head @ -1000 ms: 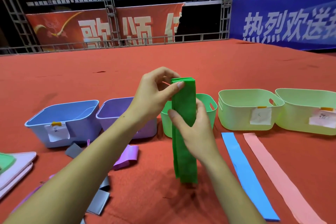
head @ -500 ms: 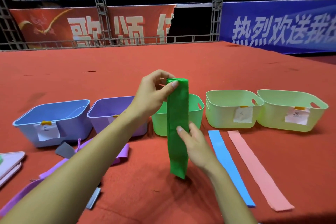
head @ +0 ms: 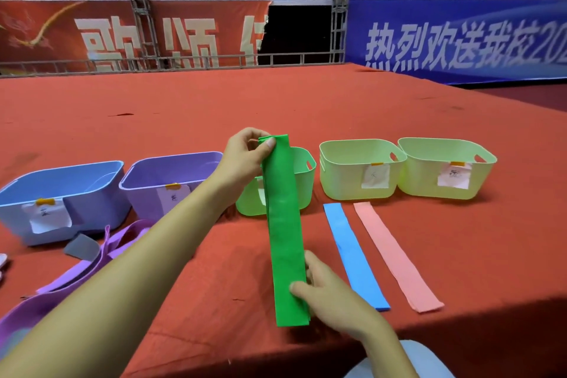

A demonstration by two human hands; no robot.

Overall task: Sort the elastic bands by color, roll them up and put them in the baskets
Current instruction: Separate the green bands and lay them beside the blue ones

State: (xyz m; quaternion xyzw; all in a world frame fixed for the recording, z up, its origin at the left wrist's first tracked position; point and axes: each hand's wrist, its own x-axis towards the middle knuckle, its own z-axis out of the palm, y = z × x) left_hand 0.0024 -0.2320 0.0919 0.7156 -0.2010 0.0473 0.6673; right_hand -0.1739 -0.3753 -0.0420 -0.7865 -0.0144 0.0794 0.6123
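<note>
A stack of green elastic bands (head: 285, 224) hangs upright in front of the green basket (head: 303, 181). My left hand (head: 245, 156) pinches its top end. My right hand (head: 325, 294) grips the stack near its bottom end, fingers wrapped round its right edge. A blue band (head: 352, 252) and a pink band (head: 395, 255) lie flat on the red cloth to the right. Purple bands (head: 79, 273) and a grey band (head: 82, 245) lie at the left, partly behind my left forearm.
Five labelled baskets stand in a row: blue basket (head: 61, 175), purple basket (head: 171, 163), the green one, and two pale green baskets (head: 359, 150) (head: 445, 147). The red table's near edge (head: 460, 310) runs close to my body at lower right.
My right hand slid down the green stack from its middle to near its bottom end. The left hand kept hold of the top. The camera view shifted right and down.
</note>
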